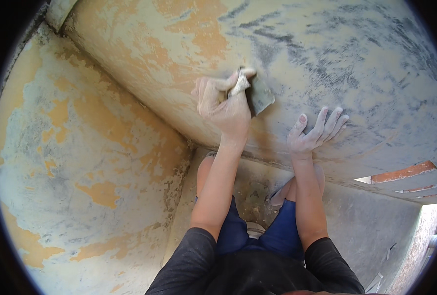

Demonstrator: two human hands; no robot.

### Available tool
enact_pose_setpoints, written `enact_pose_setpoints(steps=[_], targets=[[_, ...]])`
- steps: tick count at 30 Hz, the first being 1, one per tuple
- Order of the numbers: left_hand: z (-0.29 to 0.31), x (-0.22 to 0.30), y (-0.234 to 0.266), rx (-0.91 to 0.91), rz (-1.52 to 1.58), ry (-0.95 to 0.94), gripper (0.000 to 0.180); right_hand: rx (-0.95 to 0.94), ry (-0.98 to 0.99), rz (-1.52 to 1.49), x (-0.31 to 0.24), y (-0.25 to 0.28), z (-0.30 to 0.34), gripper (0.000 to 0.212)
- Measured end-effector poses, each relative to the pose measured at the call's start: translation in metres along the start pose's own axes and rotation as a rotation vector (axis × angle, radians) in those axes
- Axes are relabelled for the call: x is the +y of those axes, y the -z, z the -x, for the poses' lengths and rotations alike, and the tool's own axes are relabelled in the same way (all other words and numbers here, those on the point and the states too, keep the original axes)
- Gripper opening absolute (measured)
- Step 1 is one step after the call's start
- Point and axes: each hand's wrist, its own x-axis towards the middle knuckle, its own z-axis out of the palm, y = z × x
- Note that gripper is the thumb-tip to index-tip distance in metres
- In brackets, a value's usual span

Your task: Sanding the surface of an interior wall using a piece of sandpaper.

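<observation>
**Dusty left hand point(231, 109) grips flat grey scraper point(263, 97) at patchy orange-and-grey wall point(184, 37)**

In the upper middle of the frame, the left hand curls round the scraper, blade pointing right. Right of centre, the dust-whitened right hand point(307, 140) lies against the wall, fingers spread. A second peeling yellow-and-grey wall point(80, 162) fills the left. Blue cloth shorts point(283, 228) and a black short-sleeved shirt point(258, 270) show at lower centre.

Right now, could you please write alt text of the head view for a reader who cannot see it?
A dusty left hand grips a flat-bladed scraper at a patchy orange, cream and grey wall, while the open right hand appears to rest against the same wall. Blue shorts show below.
</observation>
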Motion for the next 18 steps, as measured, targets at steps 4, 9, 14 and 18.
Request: enact_pose_setpoints(steps=[4, 9, 14, 18], targets=[[-0.019, 0.01, -0.006, -0.022, 0.001, 0.01, 0.021, -0.008, 0.017, 0.019, -0.002, -0.002, 0.001, 0.051], [-0.007, 0.01, -0.002, -0.04, 0.045, 0.084, 0.016, 0.008, 0.003, 0.008, -0.002, 0.001, -0.001, 0.05], [-0.01, 0.006, -0.003, -0.027, 0.01, -0.013, 0.023, 0.025, 0.028, 0.034, 0.0, -0.004, 0.003, 0.048], [-0.029, 0.022, -0.024, 0.07, 0.272, 0.206, 0.023, 0.003, 0.006, 0.054, 0.004, -0.001, 0.001, 0.046]])
